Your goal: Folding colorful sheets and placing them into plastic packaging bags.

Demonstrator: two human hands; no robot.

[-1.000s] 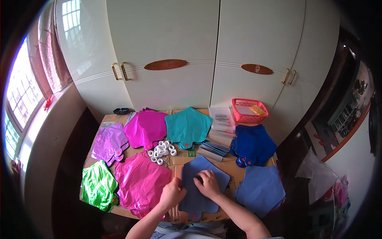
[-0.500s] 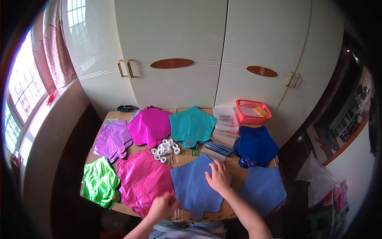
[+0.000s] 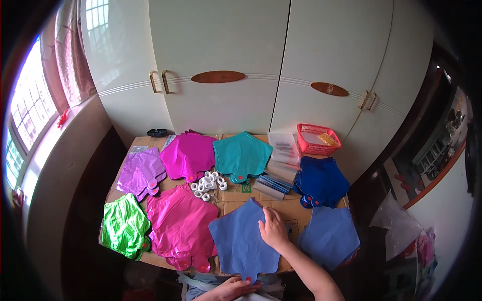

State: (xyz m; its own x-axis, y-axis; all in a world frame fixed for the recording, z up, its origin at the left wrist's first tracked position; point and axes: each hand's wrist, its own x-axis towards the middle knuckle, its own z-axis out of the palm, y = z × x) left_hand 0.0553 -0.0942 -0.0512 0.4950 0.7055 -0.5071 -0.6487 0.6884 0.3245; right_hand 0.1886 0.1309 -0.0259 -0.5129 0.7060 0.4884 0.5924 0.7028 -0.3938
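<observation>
A flat dusty-blue foil balloon [image 3: 242, 241], star-like in outline with a tab marked by a red dot, lies in front of me on the cardboard. Its tab hangs over the near edge, where my left hand [image 3: 235, 289] has its fingers closed around the tip. My right hand [image 3: 273, 229] rests flat on the balloon's upper right side, fingers stretched out and nothing gripped. Just left of it lie pink foil balloons [image 3: 182, 226], their tabs pointing toward me. More dusty-blue balloons [image 3: 331, 238] lie to the right, beyond my right forearm.
Flat balloons in green [image 3: 125, 226], lilac [image 3: 142, 171], magenta [image 3: 188, 154], teal [image 3: 243, 154] and dark blue [image 3: 323, 181] surround the work spot. Small white rolls [image 3: 208, 183], thin blue strips [image 3: 274, 184], clear bags [image 3: 284, 150] and a red basket [image 3: 319, 139] sit among them. A cupboard [image 3: 216, 40] stands behind.
My left hand has moved from above the pink balloon down to the blue balloon's tab. The blue balloon has shifted slightly left and toward me. My right hand stays on it.
</observation>
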